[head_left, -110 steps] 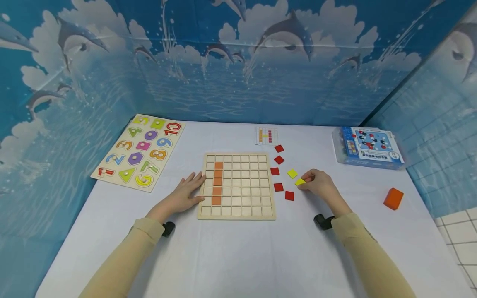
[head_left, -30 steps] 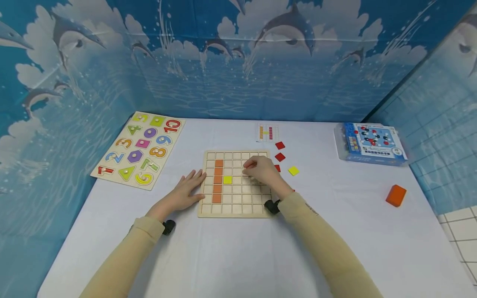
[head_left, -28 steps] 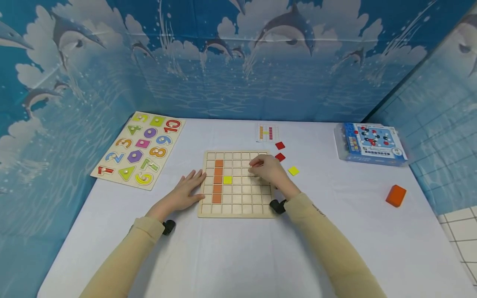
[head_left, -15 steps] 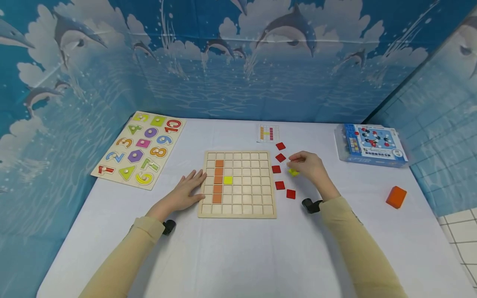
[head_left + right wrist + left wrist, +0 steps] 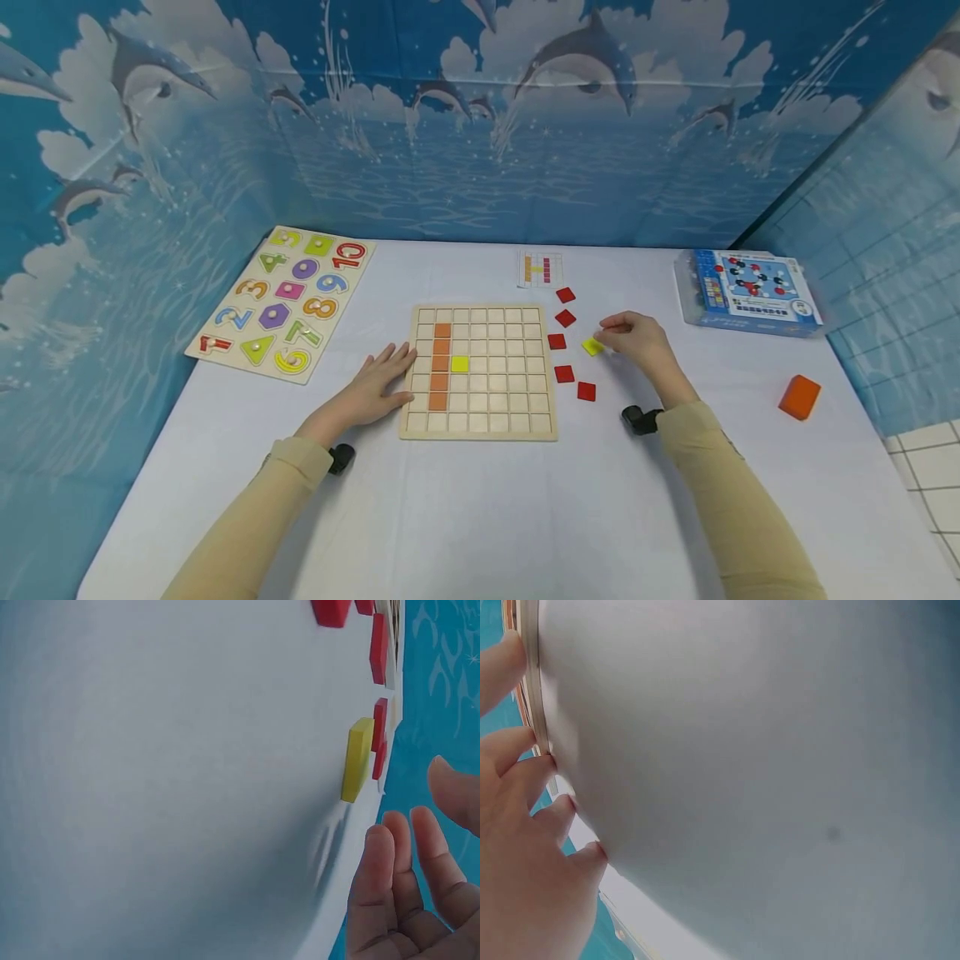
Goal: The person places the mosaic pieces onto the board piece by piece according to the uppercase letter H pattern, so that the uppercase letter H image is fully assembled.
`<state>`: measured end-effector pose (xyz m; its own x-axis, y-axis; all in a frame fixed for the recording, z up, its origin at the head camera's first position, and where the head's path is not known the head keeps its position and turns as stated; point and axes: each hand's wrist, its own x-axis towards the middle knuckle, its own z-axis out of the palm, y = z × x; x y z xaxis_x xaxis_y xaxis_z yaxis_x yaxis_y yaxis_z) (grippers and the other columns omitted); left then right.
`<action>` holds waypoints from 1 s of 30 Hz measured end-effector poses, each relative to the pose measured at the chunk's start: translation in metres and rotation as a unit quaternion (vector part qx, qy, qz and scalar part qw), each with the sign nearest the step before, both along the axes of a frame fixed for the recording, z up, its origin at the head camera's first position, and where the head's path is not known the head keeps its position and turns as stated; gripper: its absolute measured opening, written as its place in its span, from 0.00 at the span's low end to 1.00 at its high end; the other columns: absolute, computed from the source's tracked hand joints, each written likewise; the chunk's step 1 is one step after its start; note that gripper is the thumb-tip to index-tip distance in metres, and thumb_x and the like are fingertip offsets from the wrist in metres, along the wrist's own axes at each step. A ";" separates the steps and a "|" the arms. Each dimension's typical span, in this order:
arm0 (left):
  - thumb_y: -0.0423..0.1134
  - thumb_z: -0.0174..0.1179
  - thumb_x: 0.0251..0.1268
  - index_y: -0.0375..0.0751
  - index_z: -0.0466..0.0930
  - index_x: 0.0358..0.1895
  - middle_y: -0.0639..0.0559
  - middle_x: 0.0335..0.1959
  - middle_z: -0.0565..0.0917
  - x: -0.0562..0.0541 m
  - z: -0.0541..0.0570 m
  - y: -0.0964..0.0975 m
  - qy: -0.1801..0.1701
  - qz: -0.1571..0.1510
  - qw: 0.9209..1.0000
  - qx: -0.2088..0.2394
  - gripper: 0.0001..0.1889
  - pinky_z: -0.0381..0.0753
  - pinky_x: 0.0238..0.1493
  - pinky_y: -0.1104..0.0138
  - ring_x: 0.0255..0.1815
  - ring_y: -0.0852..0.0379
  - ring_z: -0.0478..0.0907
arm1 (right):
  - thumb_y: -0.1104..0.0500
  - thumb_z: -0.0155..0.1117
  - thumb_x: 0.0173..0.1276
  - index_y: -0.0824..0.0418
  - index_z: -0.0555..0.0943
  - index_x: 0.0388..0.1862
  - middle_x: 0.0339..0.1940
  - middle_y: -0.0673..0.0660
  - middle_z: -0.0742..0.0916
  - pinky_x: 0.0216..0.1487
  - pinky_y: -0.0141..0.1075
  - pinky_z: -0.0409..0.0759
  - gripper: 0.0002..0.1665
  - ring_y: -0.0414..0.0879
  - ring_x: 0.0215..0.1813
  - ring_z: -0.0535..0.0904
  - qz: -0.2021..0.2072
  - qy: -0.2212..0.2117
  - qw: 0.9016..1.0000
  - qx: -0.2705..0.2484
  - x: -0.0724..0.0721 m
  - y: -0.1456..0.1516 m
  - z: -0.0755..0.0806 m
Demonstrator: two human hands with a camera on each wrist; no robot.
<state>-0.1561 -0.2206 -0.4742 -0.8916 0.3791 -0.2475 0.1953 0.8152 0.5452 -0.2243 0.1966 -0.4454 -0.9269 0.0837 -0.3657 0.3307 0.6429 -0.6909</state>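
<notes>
My left hand (image 5: 366, 390) lies with spread fingers against the left edge of a wooden grid board (image 5: 497, 422); in the left wrist view, fingertips of the left hand (image 5: 532, 840) touch the board's edge (image 5: 534, 690). A column of orange square tiles (image 5: 439, 363) sits in the board, with one yellow tile (image 5: 460, 364) right of the middle orange one. On the cloth lies a loose yellow tile (image 5: 590, 347), my right hand (image 5: 639, 343) just beside it. The right wrist view shows the right hand (image 5: 412, 877) with thumb and fingers parted, apart from the loose yellow tile (image 5: 357, 759).
Several red tiles (image 5: 564, 374) lie between board and right hand. Behind them is a small pattern card (image 5: 540, 270). A number puzzle board (image 5: 281, 304) lies at far left. A blue boxed set (image 5: 753, 292) and an orange block (image 5: 799, 397) are at right.
A yellow tile that my right hand held has come to sit in the board. That hand has since moved back right, to the other yellow tile. My left hand has stayed put.
</notes>
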 end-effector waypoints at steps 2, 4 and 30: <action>0.45 0.59 0.70 0.41 0.50 0.79 0.43 0.81 0.48 0.000 -0.001 0.000 0.002 -0.001 1.000 -0.001 0.39 0.34 0.80 0.43 0.82 0.41 0.37 | 0.54 0.63 0.71 0.64 0.75 0.60 0.56 0.65 0.81 0.58 0.43 0.80 0.24 0.55 0.52 0.76 -0.004 -0.002 1.000 -0.004 -0.001 0.000 -0.002; 0.45 0.59 0.70 0.41 0.50 0.79 0.43 0.81 0.48 0.000 -0.002 0.000 0.005 -0.002 1.000 -0.001 0.39 0.35 0.80 0.43 0.82 0.40 0.37 | 0.54 0.63 0.71 0.64 0.75 0.60 0.56 0.65 0.81 0.59 0.43 0.80 0.24 0.55 0.52 0.77 -0.005 -0.004 1.000 -0.007 -0.001 0.001 -0.004; 0.45 0.60 0.70 0.42 0.50 0.79 0.44 0.81 0.48 0.001 0.000 0.002 0.000 0.004 1.000 0.001 0.40 0.33 0.80 0.44 0.82 0.41 0.37 | 0.57 0.69 0.65 0.68 0.77 0.54 0.47 0.64 0.80 0.45 0.37 0.78 0.23 0.53 0.45 0.75 0.018 -0.014 0.997 0.076 0.000 -0.011 -0.011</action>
<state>-0.1550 -0.2187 -0.4739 -0.8942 0.3731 -0.2475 0.1892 0.8159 0.5463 -0.2242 0.1857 -0.4563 -0.9201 0.1078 -0.3765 0.3233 0.7516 -0.5749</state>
